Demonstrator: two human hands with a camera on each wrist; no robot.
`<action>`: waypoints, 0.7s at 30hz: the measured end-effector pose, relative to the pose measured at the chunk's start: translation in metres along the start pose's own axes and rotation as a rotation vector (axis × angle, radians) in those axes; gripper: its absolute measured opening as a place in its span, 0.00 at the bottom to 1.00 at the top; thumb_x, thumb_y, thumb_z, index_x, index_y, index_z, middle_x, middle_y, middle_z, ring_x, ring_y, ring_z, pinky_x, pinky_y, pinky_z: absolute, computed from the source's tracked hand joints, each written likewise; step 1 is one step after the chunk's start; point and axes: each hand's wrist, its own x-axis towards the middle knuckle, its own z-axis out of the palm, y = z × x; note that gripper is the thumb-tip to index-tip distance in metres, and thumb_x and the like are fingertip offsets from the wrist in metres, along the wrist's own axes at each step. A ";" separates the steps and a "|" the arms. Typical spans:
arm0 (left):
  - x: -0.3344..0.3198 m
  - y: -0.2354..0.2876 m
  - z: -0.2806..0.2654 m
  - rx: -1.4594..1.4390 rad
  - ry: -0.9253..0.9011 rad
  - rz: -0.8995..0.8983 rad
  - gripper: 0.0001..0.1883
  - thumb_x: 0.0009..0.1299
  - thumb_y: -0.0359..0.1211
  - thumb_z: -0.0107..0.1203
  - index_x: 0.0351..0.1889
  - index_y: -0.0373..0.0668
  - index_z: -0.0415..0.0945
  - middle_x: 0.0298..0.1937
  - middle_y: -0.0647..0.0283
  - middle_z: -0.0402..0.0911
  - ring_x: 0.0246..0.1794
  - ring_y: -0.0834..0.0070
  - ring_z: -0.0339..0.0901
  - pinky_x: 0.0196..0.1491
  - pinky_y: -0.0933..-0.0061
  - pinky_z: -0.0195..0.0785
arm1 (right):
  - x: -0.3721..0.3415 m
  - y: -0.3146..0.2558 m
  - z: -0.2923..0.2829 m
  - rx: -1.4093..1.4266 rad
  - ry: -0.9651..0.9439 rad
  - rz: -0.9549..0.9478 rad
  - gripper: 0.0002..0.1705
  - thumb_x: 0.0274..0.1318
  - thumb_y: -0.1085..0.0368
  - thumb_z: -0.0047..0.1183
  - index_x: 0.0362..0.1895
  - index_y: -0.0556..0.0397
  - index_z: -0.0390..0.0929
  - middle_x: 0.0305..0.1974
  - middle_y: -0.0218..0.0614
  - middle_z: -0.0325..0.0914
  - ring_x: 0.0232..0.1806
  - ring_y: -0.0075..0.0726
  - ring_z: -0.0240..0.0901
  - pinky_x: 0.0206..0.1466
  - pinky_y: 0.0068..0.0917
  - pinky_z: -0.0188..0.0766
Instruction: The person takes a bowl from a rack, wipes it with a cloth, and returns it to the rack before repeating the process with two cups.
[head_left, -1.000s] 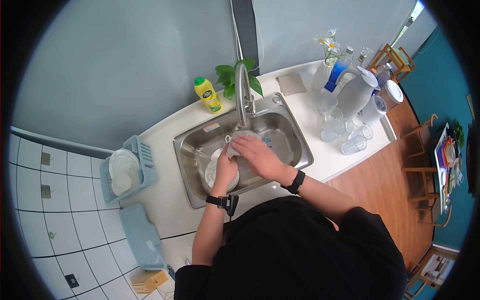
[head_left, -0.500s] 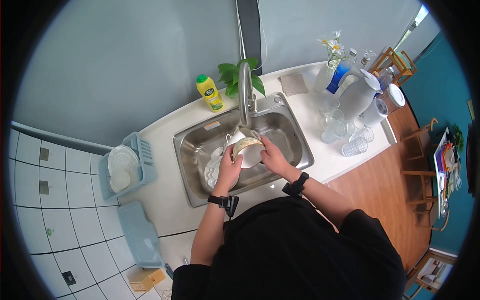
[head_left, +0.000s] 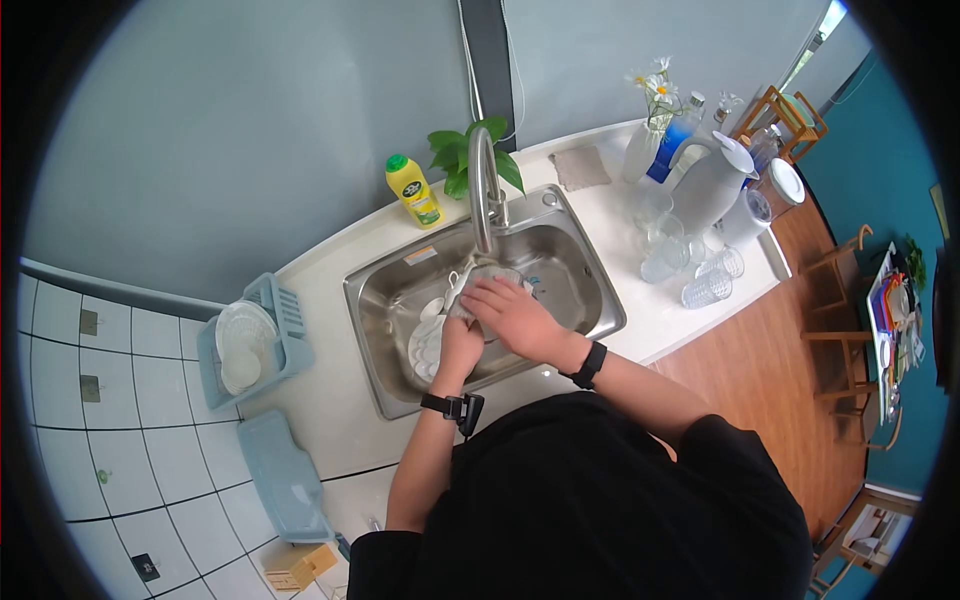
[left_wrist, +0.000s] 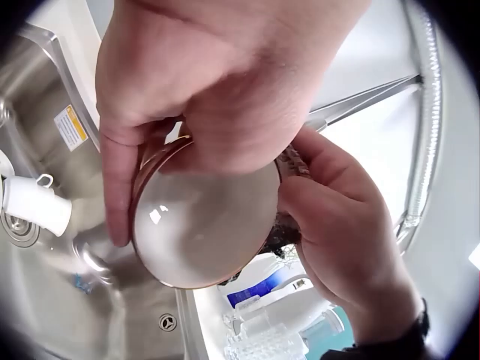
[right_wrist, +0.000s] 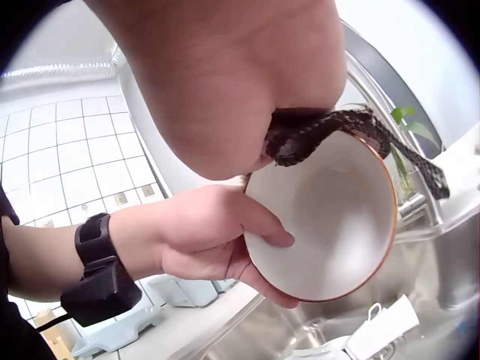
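left hand (right_wrist: 214, 232): gripped the bowl (right_wrist: 330, 225) at its side, thumb lying over the inner wall and fingers wrapped around the outside.
right hand (head_left: 515, 318): clasped a dark, textured cloth (right_wrist: 341, 121) against the outer side of the bowl by the rim; some of its fingertips were hidden.
bowl: was held up over the sink (head_left: 575, 270), near the tap (head_left: 480, 180), tilted, its white inside facing the wrist cameras, its edge ringed with a thin brown line.
cloth: was bunched under the right hand, with one end trailing loose past the rim.
sink contents: pale dishes (head_left: 427, 340) lay toward the left side, and a white mug (left_wrist: 37, 202) with a handle showed there too.
back ledge: a yellow bottle (head_left: 414, 192) with a green cap stood upright beside a leafy plant (head_left: 455, 160).
left counter: a pale blue rack (head_left: 290, 305) held white plates (head_left: 245, 330).
right counter: a grey pitcher (head_left: 712, 185) stood behind clear glasses (head_left: 707, 288), near a white vase (head_left: 640, 150) of daisies.
wrists: each wore a black band (head_left: 591, 365).
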 end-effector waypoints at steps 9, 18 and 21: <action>-0.017 0.012 0.015 -0.999 0.197 -0.345 0.28 0.71 0.25 0.48 0.70 0.37 0.57 0.60 0.54 0.73 0.59 0.61 0.75 0.51 0.52 0.77 | -0.017 0.010 0.031 0.719 0.322 0.579 0.37 0.50 0.82 0.36 0.68 0.57 0.63 0.64 0.49 0.68 0.69 0.49 0.63 0.70 0.36 0.60; -0.004 -0.018 -0.001 -0.561 -0.016 -0.188 0.28 0.72 0.30 0.51 0.69 0.39 0.56 0.60 0.55 0.71 0.55 0.63 0.77 0.44 0.62 0.84 | -0.027 0.022 0.038 1.237 0.268 0.867 0.35 0.54 0.81 0.35 0.70 0.60 0.61 0.58 0.45 0.74 0.61 0.40 0.70 0.67 0.32 0.63; -0.005 0.004 -0.002 -0.513 0.032 -0.047 0.29 0.71 0.29 0.52 0.69 0.41 0.55 0.61 0.55 0.70 0.54 0.63 0.77 0.39 0.63 0.85 | -0.021 0.021 0.019 0.828 0.188 0.778 0.35 0.53 0.80 0.34 0.69 0.60 0.61 0.58 0.50 0.73 0.62 0.45 0.71 0.67 0.33 0.64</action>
